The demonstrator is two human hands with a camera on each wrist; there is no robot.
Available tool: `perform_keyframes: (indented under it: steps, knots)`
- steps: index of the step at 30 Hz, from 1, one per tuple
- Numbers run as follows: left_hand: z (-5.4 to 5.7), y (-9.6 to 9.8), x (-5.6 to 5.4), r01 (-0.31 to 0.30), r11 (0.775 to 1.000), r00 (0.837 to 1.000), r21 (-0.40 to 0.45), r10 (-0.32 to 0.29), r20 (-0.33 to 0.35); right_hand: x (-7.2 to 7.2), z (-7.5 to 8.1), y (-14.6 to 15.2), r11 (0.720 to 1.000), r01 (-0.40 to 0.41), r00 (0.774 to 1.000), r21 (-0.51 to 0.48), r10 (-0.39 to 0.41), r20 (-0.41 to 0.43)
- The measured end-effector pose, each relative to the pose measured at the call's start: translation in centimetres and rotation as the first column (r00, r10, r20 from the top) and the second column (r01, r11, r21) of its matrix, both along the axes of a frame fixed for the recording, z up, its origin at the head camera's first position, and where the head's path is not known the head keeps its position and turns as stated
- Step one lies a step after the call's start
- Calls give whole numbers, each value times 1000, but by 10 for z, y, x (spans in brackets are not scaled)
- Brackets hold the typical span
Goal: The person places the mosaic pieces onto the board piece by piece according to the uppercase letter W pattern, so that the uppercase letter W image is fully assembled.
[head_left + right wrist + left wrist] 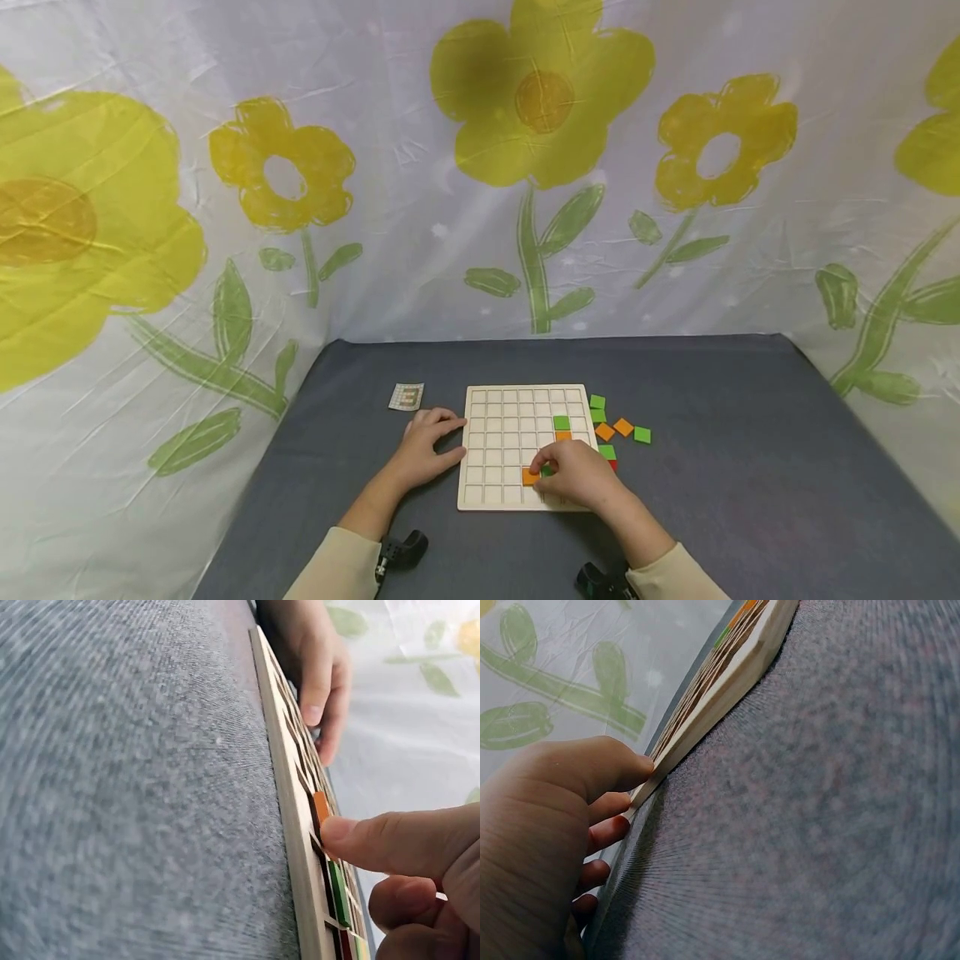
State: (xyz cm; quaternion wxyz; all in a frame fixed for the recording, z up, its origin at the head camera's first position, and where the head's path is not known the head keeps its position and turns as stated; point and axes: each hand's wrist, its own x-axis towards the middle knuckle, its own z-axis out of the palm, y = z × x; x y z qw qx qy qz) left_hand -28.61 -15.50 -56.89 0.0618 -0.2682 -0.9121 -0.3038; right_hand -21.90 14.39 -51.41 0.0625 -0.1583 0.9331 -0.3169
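A pale wooden grid board (487,450) lies on the dark cloth. My left hand (426,446) rests at its left edge, thumb and fingers loosely spread; in the left wrist view the left hand (562,802) touches the board's rim (727,694). Over the lower right of the board, my right hand (581,473) pinches an orange square tile (529,477) at a lower-row cell. The right wrist view shows the thumb against this orange tile (321,806), beside a green tile (339,892) and a dark red one (346,945). The index fingertip is hidden there.
Another green tile (561,422) sits on the board above an orange tile (563,436). Right of the board lie several loose tiles, among them an orange one (623,427) and a green one (642,435). A small pattern card (406,397) lies at the upper left.
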Motion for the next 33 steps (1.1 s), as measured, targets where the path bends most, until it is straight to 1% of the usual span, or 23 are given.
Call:
perform_keyframes:
  steps: [5, 9, 13, 16, 20, 22, 24, 28, 33]
  knots:
    - [1, 0, -1, -1, 1000, 1000, -1, 1, -13, -2, -2, -1, 999, 37, 999, 4, -37, -15]
    - [1, 0, -2, -2, 1000, 1000, 7, 2, -13, -4, -1, 0, 1000, 23, 1000, -21, -23, -16]
    - [2, 1, -2, -4, 1000, 1000, 4, 4, -14, -8, 2, 9, 994, -6, 1000, -105, 9, 26]
    - [1, 2, -2, -5, 1000, 1000, 1, 5, -19, -12, 7, 20, 981, 1, 996, -196, 17, 86]
    - [1, 2, -1, -5, 1000, 1000, 4, 5, -21, -18, 12, 38, 957, 41, 993, -288, -6, 122]
    - [2, 2, -1, -4, 1000, 1000, 6, 4, -15, -22, 14, 48, 948, 71, 992, -310, -33, 124]
    - [2, 2, -1, -2, 1000, 1000, 0, 2, -4, -25, 15, 59, 940, 110, 989, -323, -72, 127]
    - [0, 2, -1, -6, 1000, 1000, -9, 6, -7, -29, 15, 79, 924, 187, 979, -334, -147, 141]
    - [0, 1, -1, -1, 1000, 1000, -15, 1, 2, -31, 14, 98, 901, 253, 963, -351, -201, 180]
